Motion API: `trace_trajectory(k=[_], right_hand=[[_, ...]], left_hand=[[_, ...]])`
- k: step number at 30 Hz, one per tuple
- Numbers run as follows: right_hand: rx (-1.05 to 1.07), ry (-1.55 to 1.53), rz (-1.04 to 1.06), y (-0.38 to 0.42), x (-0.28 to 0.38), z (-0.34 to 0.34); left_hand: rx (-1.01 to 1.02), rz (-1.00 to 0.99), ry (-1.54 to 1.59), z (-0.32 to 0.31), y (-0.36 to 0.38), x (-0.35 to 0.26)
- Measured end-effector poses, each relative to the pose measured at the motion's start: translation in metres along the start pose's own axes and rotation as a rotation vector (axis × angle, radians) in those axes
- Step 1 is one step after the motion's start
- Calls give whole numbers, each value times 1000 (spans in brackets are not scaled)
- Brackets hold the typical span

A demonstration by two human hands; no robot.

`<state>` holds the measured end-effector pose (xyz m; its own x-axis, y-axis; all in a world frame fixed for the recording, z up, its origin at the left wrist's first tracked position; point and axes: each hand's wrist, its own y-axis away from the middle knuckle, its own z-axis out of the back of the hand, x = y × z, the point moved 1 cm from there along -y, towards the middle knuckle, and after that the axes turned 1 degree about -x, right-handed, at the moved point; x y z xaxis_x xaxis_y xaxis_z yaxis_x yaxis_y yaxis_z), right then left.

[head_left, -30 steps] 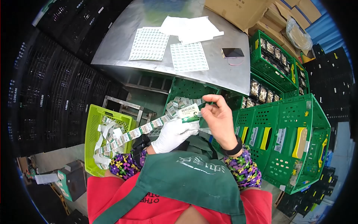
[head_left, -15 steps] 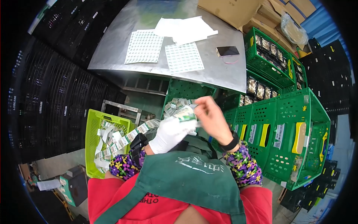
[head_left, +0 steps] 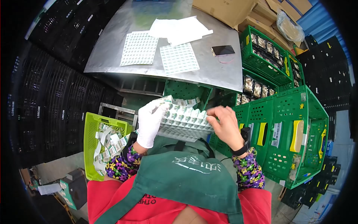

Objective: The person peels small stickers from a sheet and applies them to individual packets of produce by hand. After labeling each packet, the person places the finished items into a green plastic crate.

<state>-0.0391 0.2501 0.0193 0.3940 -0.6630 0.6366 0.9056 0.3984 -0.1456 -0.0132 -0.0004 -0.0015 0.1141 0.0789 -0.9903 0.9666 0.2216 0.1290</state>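
A sheet of small green-and-white labels (head_left: pixel 184 121) hangs in front of the apron, its lower part blurred by motion. My left hand (head_left: pixel 149 123), in a white glove, grips the sheet's left edge. At the right edge, my bare right hand (head_left: pixel 225 127) has its thumb and fingers closed on the sheet; exact contact is partly hidden. Behind the sheet, small labelled packs (head_left: pixel 188 101) lie in a green crate (head_left: pixel 186 89) under the table's edge. To the left, a strip of labelled packs (head_left: pixel 113 145) spills inside a lime-green basket (head_left: pixel 91 143).
On the metal table (head_left: pixel 104 56) lie two label sheets (head_left: pixel 140 48), white paper (head_left: pixel 181 30) and a phone (head_left: pixel 223 50). Green crates (head_left: pixel 268 123) stand at the right, some with packed goods. Black stacked crates (head_left: pixel 48 93) line the left. Cardboard boxes (head_left: pixel 223 11) sit at the back.
My hands have moved apart, the left going left and the right going right. The sheet of labels is now spread between them, where a bunched green-and-white item was before.
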Motion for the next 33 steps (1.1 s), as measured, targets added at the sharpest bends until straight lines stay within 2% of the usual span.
trace_trajectory(k=[4, 7, 9, 10, 11, 13, 14, 15, 17, 18, 19, 21, 23, 24, 25, 27, 29, 31, 33], right_hand=[[-126, 56, 198, -14, 19, -1], [-149, 102, 269, -18, 21, -9], [-188, 257, 441, -15, 15, -15], [-282, 276, 537, -12, 18, -18], [-280, 273, 544, -9, 18, -21], [-364, -71, 440, -10, 18, -23], [-291, -348, 170, -12, 18, -16], [-168, -858, -195, -17, 19, -14], [102, -1354, -345, -33, 21, -15], [195, -1439, -389, -37, 33, -14], [325, -1468, -398, -42, 33, -21], [280, -1248, -389, -54, 48, -21], [59, -1263, -420, -72, 49, -12], [-37, -1232, -381, -81, 40, -9], [-38, -1280, -373, -91, 24, -7], [40, -1258, -354, -93, 15, -2], [-47, -972, -340, -80, 28, -6], [-15, -1002, -356, -59, 33, -21], [52, -988, -430, -42, 36, -31]], left_hand=[[47, -78, -27, -7, 2, -1], [39, -57, -38, -9, 2, -4], [30, -7, -50, -6, 0, -10], [26, 44, -60, -3, -1, -11], [18, 42, -58, -2, -2, -8], [-2, 67, -73, 2, -6, -4], [20, -14, -66, -2, -4, -8], [109, -44, -109, 1, -1, -2], [310, -262, -271, 3, 3, 6], [409, -201, -235, -2, 8, -6], [460, -192, -190, -5, 10, -3], [570, -122, -145, -12, 16, -10], [623, -171, -156, -13, 21, -3], [679, -123, -284, -10, 23, 2], [679, -122, -285, -10, 26, 7], [554, -112, -184, -9, 31, 17], [456, -157, -258, -8, 33, 14], [341, -350, -398, -6, 30, 13], [317, -398, -459, -7, 28, 13]])
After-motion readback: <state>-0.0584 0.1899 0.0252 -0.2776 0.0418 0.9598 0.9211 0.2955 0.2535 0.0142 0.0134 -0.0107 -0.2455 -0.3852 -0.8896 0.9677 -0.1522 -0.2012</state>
